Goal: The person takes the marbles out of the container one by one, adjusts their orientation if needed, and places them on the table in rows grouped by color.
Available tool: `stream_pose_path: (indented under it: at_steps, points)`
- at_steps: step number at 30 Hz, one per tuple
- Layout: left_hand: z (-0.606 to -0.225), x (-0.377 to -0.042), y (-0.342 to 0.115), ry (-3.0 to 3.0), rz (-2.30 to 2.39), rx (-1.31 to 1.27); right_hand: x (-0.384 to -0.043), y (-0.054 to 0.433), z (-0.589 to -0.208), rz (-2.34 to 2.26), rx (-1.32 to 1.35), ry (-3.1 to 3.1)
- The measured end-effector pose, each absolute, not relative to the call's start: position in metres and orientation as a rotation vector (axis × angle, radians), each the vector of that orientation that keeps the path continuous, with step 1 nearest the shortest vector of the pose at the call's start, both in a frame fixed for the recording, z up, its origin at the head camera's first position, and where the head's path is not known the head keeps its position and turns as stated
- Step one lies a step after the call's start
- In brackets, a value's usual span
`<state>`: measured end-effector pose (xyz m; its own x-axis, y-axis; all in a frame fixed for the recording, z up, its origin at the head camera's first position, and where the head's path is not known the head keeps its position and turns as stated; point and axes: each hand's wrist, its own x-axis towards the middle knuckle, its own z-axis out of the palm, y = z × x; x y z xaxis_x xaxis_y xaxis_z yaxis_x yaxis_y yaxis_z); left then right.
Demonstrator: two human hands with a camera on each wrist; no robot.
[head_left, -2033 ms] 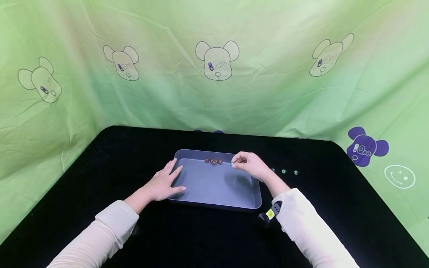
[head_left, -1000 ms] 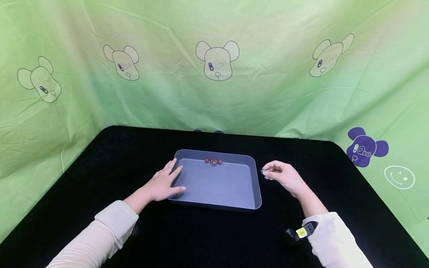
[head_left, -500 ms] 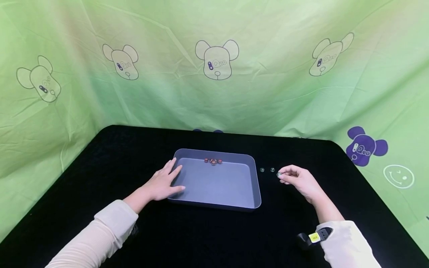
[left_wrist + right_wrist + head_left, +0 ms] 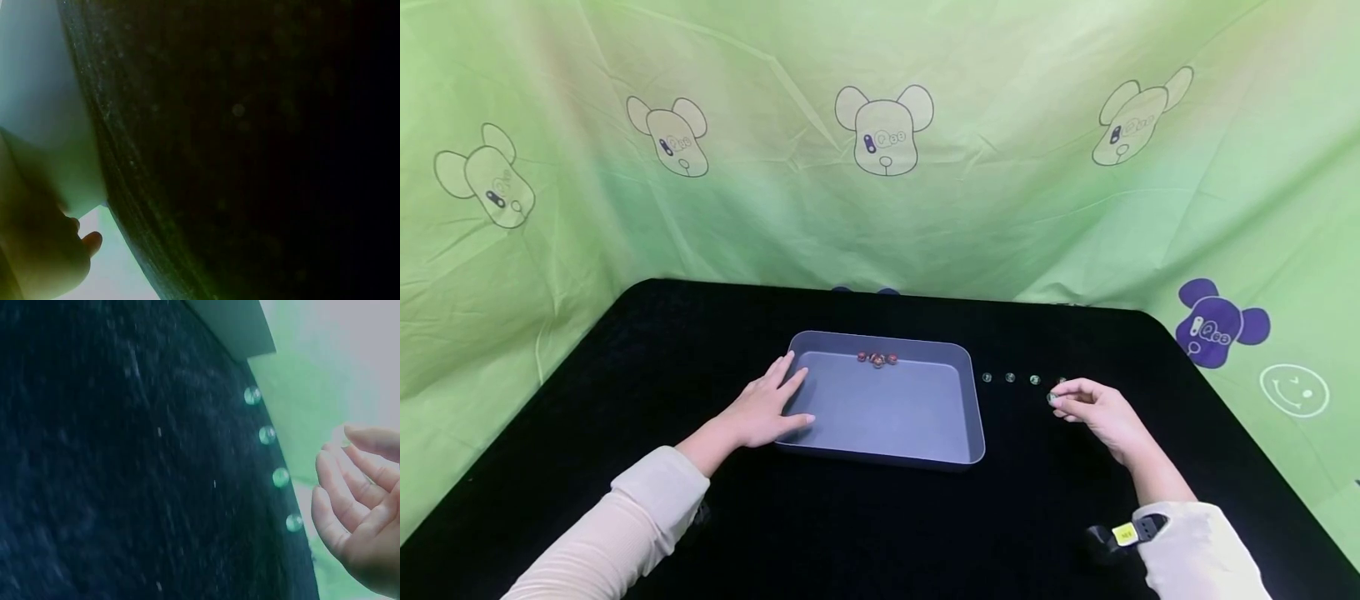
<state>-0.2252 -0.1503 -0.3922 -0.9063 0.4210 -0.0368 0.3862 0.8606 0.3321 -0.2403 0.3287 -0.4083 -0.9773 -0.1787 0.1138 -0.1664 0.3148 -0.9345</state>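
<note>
My right hand (image 4: 1097, 414) pinches a clear, greenish glass marble (image 4: 1052, 400) between thumb and fingertips, just in front of the right end of a row of marbles. Several like it lie in that row on the black cloth, such as one marble (image 4: 1010, 377) in the head view and another marble (image 4: 280, 477) in the right wrist view. My left hand (image 4: 763, 410) rests with spread fingers on the left side of a grey rectangular tray (image 4: 887, 417). Several reddish-brown marbles (image 4: 877, 360) sit together inside, by the tray's far wall.
A black cloth (image 4: 880, 533) covers the table. Green curtains (image 4: 985, 225) printed with bear heads enclose its back and sides. The tray's raised right wall (image 4: 976, 408) stands between its inside and the row of marbles.
My right hand has moved out from over the tray to the right, along the row, with the marble still pinched. The left hand and the brown marbles have stayed put.
</note>
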Motion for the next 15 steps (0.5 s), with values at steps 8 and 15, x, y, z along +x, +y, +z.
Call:
stream_pose_path:
  at_steps: [8,15]
  points:
    - [-0.392,-0.225,-0.151,2.921,0.492,0.642,-0.231,0.333,-0.393,-1.74,-0.307,2.603]
    - [-0.392,-0.226,-0.151,2.925,0.492,0.634,-0.234,0.344,-0.385,-1.709,-0.233,2.631]
